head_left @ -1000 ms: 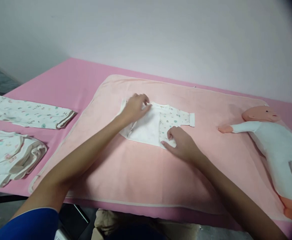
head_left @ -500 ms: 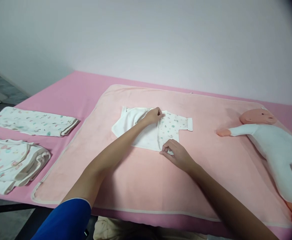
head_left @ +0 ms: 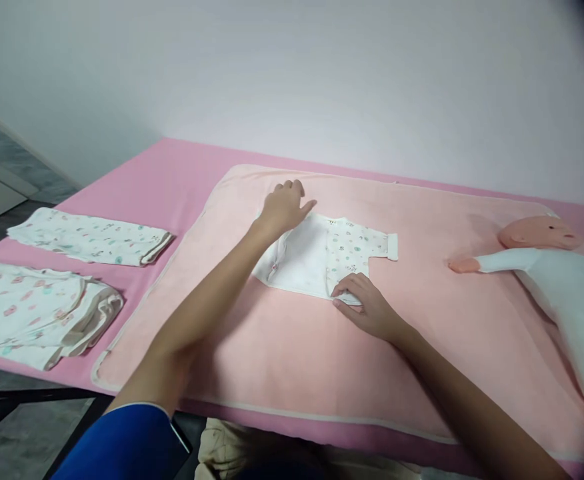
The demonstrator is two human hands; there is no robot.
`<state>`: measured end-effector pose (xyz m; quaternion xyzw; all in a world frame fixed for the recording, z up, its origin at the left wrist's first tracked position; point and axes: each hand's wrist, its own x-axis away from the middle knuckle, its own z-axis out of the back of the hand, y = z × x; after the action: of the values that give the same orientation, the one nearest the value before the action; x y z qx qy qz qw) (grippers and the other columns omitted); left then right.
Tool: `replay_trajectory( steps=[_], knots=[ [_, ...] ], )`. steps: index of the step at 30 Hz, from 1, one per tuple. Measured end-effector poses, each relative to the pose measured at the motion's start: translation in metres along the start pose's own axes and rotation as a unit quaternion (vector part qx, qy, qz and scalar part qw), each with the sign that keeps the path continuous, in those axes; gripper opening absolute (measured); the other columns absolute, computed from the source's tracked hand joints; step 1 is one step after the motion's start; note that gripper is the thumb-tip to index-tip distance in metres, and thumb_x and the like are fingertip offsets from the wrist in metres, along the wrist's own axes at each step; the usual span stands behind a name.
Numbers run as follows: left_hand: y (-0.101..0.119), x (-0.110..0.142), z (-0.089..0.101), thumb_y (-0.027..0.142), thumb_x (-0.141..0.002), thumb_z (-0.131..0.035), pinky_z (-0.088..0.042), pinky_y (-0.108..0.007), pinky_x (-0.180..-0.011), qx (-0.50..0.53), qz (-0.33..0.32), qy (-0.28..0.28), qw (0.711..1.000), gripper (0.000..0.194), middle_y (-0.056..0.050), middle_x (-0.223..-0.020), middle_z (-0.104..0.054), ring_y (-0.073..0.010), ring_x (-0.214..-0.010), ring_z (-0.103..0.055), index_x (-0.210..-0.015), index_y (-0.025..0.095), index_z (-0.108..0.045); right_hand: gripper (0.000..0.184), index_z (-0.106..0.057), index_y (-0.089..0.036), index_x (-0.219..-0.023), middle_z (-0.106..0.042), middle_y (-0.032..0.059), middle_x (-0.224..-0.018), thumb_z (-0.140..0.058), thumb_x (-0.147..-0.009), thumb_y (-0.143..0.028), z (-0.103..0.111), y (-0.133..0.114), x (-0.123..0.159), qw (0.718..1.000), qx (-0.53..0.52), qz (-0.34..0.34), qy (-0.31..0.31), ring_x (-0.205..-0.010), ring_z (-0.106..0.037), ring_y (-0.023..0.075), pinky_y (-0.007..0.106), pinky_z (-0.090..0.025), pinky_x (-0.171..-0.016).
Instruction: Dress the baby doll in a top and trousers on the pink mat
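In the head view, a small shirt (head_left: 308, 257) lies flat near the middle of a peach blanket (head_left: 292, 373), which is spread over a pink cover (head_left: 182, 167); taking the shirt as the dial's centre, its printed panel sits toward 3 o'clock, with one sleeve ending in a white cuff (head_left: 393, 247), while a plain white part lies toward 9 o'clock, partly hidden by the left forearm.

The left hand (head_left: 286, 205) is at about 11 o'clock, over the shirt's upper edge, fingers spread and thumb well apart, gripping nothing that shows; whether it touches the cloth I cannot tell. The right hand (head_left: 367, 305) is at about 4 o'clock, on the lower hem, fingers curled and thumb close to them, the gap narrow; whether cloth is pinched there I cannot tell.

A doll (head_left: 567, 287) in white lies toward 3 o'clock, well apart from the shirt; a folded printed garment (head_left: 95, 238) is at 9 o'clock, a thicker folded bundle (head_left: 27, 303) nearer 8.

As I judge it, the thin cloth could ruck or slew if either hand drags across it; a loose hold at the hem could let the panel crease; the left forearm, so low over the shirt, could brush its covered end out of line.
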<state>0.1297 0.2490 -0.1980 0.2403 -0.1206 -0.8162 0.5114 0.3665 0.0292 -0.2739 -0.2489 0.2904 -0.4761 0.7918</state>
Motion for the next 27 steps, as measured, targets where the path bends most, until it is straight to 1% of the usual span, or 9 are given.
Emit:
replay_trajectory(
  steps=[6,8,11,14,18,20,22,24,27],
  knots=[
    [-0.074,0.087,0.026,0.057,-0.099,-0.062,-0.052,-0.057,-0.096,-0.065,0.091,0.03,0.993,0.054,-0.024,-0.144,-0.055,-0.0436,-0.124,-0.062,-0.132,0.017,-0.05,0.016,-0.072,-0.028,-0.106,-0.074,0.0041,-0.104,-0.063,-0.107,-0.041,0.005,0.006,0.0,0.996,-0.067,-0.065,0.015,-0.096,-0.065,0.0235,0.041,-0.053,-0.088],
    [-0.094,0.107,0.029,0.063,-0.094,-0.067,-0.053,-0.057,-0.09,-0.053,0.145,-0.006,0.988,0.052,-0.021,-0.135,-0.061,-0.0439,-0.115,-0.066,-0.122,0.02,-0.055,0.019,-0.071,-0.027,-0.103,-0.073,0.0035,-0.099,-0.063,-0.107,-0.043,0.003,0.007,0.001,0.993,-0.062,-0.09,0.032,-0.09,-0.064,0.0225,0.04,-0.051,-0.082],
    [-0.107,0.114,0.038,0.063,-0.087,-0.078,-0.051,-0.051,-0.082,-0.005,0.215,-0.1,0.972,0.045,-0.01,-0.1,-0.071,-0.0351,-0.092,-0.069,-0.099,0.023,-0.061,0.022,-0.07,-0.027,-0.102,-0.072,0.0031,-0.095,-0.062,-0.107,-0.047,0.001,0.006,0.001,0.992,-0.055,-0.106,0.045,-0.085,-0.062,0.0218,0.039,-0.051,-0.078],
    [-0.094,0.104,0.048,0.054,-0.094,-0.075,-0.047,-0.043,-0.077,0.035,0.22,-0.151,0.963,0.038,-0.005,-0.081,-0.068,-0.0256,-0.078,-0.066,-0.081,0.021,-0.063,0.023,-0.071,-0.027,-0.103,-0.072,0.003,-0.096,-0.061,-0.107,-0.048,0.0,0.005,0.001,0.993,-0.051,-0.102,0.04,-0.086,-0.062,0.0213,0.039,-0.051,-0.079],
    [-0.039,0.101,0.045,0.047,-0.103,-0.06,-0.046,-0.041,-0.076,0.051,0.172,-0.059,0.982,0.029,-0.007,-0.092,-0.073,-0.0251,-0.082,-0.067,-0.089,0.022,-0.062,0.025,-0.071,-0.027,-0.104,-0.073,0.0039,-0.098,-0.059,-0.108,-0.049,-0.001,0.006,0.0,0.994,-0.046,-0.094,0.039,-0.086,-0.062,0.0217,0.039,-0.052,-0.08],
    [-0.009,0.112,0.033,0.043,-0.101,-0.061,-0.048,-0.042,-0.079,0.046,0.076,-0.025,0.996,0.019,-0.006,-0.1,-0.074,-0.026,-0.088,-0.068,-0.102,0.023,-0.06,0.025,-0.071,-0.027,-0.105,-0.073,0.0041,-0.098,-0.058,-0.108,-0.048,-0.001,0.007,0.0,0.995,-0.041,-0.088,0.039,-0.086,-0.062,0.0219,0.04,-0.052,-0.081],
    [0.013,0.129,0.017,0.031,-0.096,-0.063,-0.049,-0.044,-0.085,0.01,-0.057,-0.036,0.998,0.019,-0.007,-0.108,-0.074,-0.028,-0.096,-0.068,-0.112,0.024,-0.058,0.024,-0.07,-0.026,-0.105,-0.072,0.0043,-0.097,-0.058,-0.109,-0.046,-0.001,0.007,0.0,0.996,-0.035,-0.076,0.037,-0.087,-0.062,0.0219,0.04,-0.051,-0.082],
    [0.021,0.147,0.002,0.022,-0.091,-0.063,-0.049,-0.046,-0.09,-0.048,-0.148,-0.063,0.986,0.03,-0.01,-0.12,-0.073,-0.0313,-0.107,-0.067,-0.12,0.024,-0.058,0.022,-0.07,-0.026,-0.105,-0.071,0.0044,-0.098,-0.056,-0.11,-0.043,-0.001,0.007,0.001,0.997,-0.027,-0.056,0.033,-0.088,-0.062,0.0219,0.04,-0.05,-0.084],
    [0.007,0.168,-0.011,0.021,-0.09,-0.063,-0.048,-0.051,-0.095,-0.101,-0.162,-0.061,0.98,0.04,-0.014,-0.131,-0.069,-0.0358,-0.115,-0.064,-0.129,0.024,-0.058,0.02,-0.068,-0.026,-0.106,-0.07,0.0043,-0.099,-0.055,-0.111,-0.04,0.0,0.006,0.002,0.999,-0.016,-0.031,0.028,-0.09,-0.062,0.0217,0.041,-0.05,-0.088]
  ],
)
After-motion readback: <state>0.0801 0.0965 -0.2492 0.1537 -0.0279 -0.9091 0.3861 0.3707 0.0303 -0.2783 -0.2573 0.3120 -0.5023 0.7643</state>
